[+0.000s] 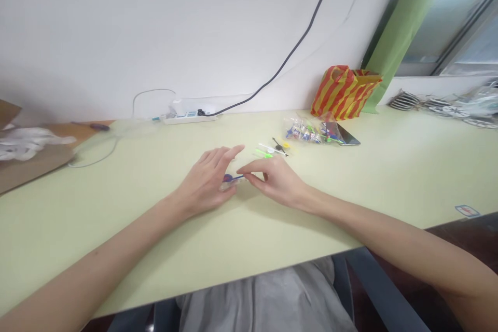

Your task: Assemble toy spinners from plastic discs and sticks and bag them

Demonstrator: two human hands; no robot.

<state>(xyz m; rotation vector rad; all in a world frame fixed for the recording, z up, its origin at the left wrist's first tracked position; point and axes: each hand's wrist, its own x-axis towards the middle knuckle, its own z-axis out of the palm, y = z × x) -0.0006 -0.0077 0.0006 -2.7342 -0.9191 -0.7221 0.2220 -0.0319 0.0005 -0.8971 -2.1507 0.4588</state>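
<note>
A small blue plastic spinner arrow (237,177) with a round purple-red middle lies between my two hands, low over the table. My right hand (275,179) pinches its thin blue end between thumb and forefinger. My left hand (208,179) rests on the table at the round end, its forefinger stretched out and thumb apart; its other fingers are partly hidden. A bit of clear plastic shows under the piece. Just beyond my right hand lie several loose pieces: a black arrow (278,147), a white one (270,150), a bright green one (264,154) and a yellow one (286,145).
A clear bag of colourful small pieces (305,130) lies beside a dark phone (346,134). Behind stands a red-and-yellow striped bag (342,93). A power strip (190,118) with a black cable (288,57) is by the wall. Cardboard (35,166) sits at the left.
</note>
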